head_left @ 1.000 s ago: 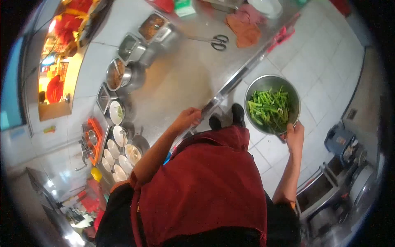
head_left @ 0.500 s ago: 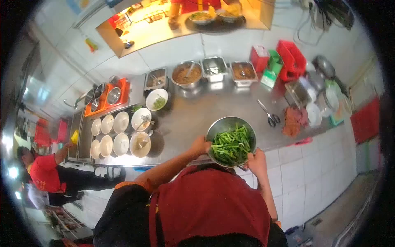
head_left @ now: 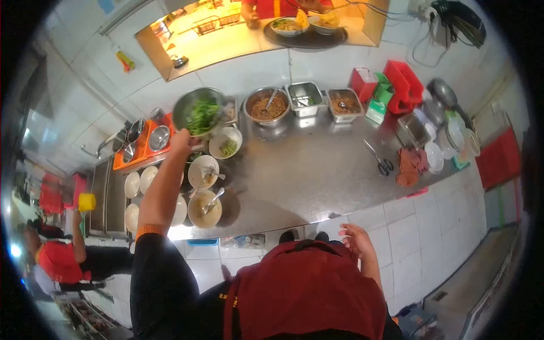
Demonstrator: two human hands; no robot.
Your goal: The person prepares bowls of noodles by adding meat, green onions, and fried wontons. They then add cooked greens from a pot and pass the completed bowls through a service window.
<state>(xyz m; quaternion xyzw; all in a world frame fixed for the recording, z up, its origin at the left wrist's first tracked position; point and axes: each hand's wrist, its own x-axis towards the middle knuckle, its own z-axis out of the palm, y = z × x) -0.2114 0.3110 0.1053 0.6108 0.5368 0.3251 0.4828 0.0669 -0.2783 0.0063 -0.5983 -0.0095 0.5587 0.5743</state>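
At the back left of the counter, my left hand (head_left: 182, 141) grips the near rim of a large metal bowl (head_left: 180, 107). Cut green vegetables (head_left: 203, 116) lie in it, and the bowl covers part of a metal pan behind. Below it stand a white bowl with a few greens (head_left: 229, 147), a bowl with a spoon (head_left: 204, 172) and another bowl with a spoon (head_left: 205, 208). My right hand (head_left: 358, 241) hangs in front of my body beyond the counter edge, fingers apart and holding nothing.
Along the wall stand a pot of minced food (head_left: 266, 106) and metal pans (head_left: 306, 97). Scissors (head_left: 381, 158) and a reddish cloth (head_left: 409, 167) lie right. Pale bowls (head_left: 132, 185) sit left, partly behind my arm. A co-worker (head_left: 59, 258) holds a yellow container at far left.
The bowl of greens has moved from the counter's front edge to the back left in my left hand. My right hand has let go of it and dropped back toward my body.
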